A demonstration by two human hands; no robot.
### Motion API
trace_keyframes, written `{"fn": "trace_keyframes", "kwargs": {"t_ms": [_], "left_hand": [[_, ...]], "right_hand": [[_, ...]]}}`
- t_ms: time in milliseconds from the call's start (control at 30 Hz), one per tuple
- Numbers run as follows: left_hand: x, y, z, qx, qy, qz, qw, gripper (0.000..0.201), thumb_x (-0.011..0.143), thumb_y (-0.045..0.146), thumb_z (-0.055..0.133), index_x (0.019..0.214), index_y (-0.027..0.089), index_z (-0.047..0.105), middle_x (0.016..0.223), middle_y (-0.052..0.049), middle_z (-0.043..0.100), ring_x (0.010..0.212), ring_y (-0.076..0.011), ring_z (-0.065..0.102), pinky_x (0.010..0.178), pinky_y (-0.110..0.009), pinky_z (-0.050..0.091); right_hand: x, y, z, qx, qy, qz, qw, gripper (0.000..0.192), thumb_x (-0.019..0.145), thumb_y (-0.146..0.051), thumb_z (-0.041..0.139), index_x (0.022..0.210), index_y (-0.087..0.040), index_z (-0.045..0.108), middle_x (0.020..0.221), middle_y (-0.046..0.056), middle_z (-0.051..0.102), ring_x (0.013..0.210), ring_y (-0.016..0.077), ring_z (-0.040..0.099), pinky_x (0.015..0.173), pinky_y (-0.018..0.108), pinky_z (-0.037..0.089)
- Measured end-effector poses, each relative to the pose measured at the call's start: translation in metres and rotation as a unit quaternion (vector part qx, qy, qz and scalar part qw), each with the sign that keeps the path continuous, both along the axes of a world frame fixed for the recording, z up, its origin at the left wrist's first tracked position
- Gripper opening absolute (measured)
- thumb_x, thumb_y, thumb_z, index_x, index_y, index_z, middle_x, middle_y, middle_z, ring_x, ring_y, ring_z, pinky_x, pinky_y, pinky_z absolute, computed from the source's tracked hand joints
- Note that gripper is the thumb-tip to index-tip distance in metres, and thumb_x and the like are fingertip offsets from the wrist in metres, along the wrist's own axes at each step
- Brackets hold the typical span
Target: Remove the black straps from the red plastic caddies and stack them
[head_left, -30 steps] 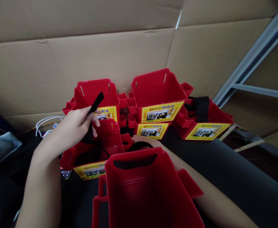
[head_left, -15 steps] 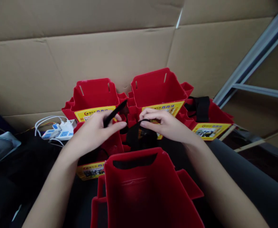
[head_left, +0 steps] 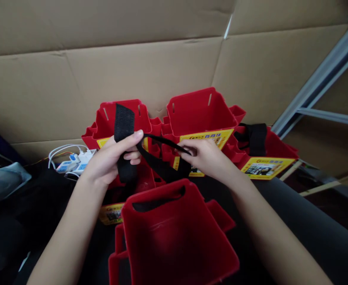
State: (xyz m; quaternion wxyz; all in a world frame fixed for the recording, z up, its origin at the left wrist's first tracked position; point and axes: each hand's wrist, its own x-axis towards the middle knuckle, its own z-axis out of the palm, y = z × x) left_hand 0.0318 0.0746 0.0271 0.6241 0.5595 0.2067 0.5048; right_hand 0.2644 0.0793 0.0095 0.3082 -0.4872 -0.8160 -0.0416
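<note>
Since half a second ago, both hands have drawn the flat black woven strap [head_left: 158, 160] taut. Left hand [head_left: 111, 160] fingers pinch its upright end; right hand [head_left: 205, 158] fingers pinch the other end. Below them, a glossy red plastic bin [head_left: 176, 237] already carries a strap; two beyond stand strapless.

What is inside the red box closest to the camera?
The nearest red box shows bare red walls, with a black band across the slot in its far wall. Its bottom lies below the picture's edge, so anything there cannot be seen. Both hands hold a black strap beyond it.
</note>
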Motion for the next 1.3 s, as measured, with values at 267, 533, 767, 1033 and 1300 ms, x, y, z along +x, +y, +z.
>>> {"fn": "trace_keyframes", "kwargs": {"t_ms": [267, 533, 767, 1033, 1300], "left_hand": [[-0.003, 0.006, -0.001, 0.025, 0.077, 0.042, 0.996, 0.033, 0.071, 0.03, 0.069, 0.059, 0.015, 0.042, 0.053, 0.007, 0.028, 0.044, -0.0035, 0.025, 0.04, -0.015, 0.027], [-0.012, -0.006, 0.004, 0.223, 0.397, 0.273, 0.847, 0.032, 0.07, 0.046, 0.064, 0.081, 0.017, 0.061, 0.062, 0.003, 0.049, 0.056, -0.0099, 0.045, 0.05, -0.02, 0.035], [-0.015, -0.04, 0.001, 0.307, 0.673, 0.006, 0.673, 0.022, 0.073, 0.038, 0.06, 0.084, 0.019, 0.063, 0.075, -0.004, 0.061, 0.067, -0.0184, 0.055, 0.056, -0.026, 0.036], [0.01, -0.029, -0.008, 0.343, 0.565, -0.068, 0.747, 0.022, 0.077, 0.038, 0.058, 0.073, 0.017, 0.064, 0.065, -0.003, 0.061, 0.057, -0.0147, 0.052, 0.049, -0.023, 0.032], [-0.03, -0.021, 0.013, 0.211, 0.297, 0.207, 0.908, 0.022, 0.068, 0.038, 0.07, 0.074, 0.018, 0.066, 0.064, 0.0, 0.057, 0.051, -0.0084, 0.046, 0.045, -0.016, 0.036]], "right_hand": [[0.029, -0.004, 0.013, 0.033, 0.01, -0.1, 0.994, 0.026, 0.072, -0.015, 0.052, 0.091, -0.019, 0.07, 0.081, 0.004, 0.071, 0.068, 0.0177, 0.063, 0.061, 0.027, 0.046], [-0.007, -0.028, 0.01, -0.079, 0.089, -0.016, 0.993, 0.031, 0.088, -0.026, 0.041, 0.109, -0.021, 0.063, 0.05, -0.003, 0.061, 0.041, 0.0127, 0.057, 0.05, 0.024, 0.046], [-0.014, -0.026, 0.003, -0.045, -0.031, -0.019, 0.998, 0.028, 0.087, -0.036, 0.046, 0.096, -0.02, 0.066, 0.078, 0.005, 0.068, 0.065, 0.0172, 0.063, 0.059, 0.026, 0.047], [0.007, -0.029, 0.02, -0.137, 0.191, -0.041, 0.971, 0.053, 0.076, -0.009, 0.032, 0.125, -0.021, 0.05, 0.083, 0.003, 0.068, 0.051, 0.0127, 0.063, 0.033, 0.018, 0.039], [0.0, -0.037, 0.021, 0.05, 0.021, -0.098, 0.994, 0.028, 0.075, -0.014, 0.047, 0.097, -0.018, 0.063, 0.057, 0.0, 0.059, 0.052, 0.0129, 0.054, 0.051, 0.024, 0.039]]}}
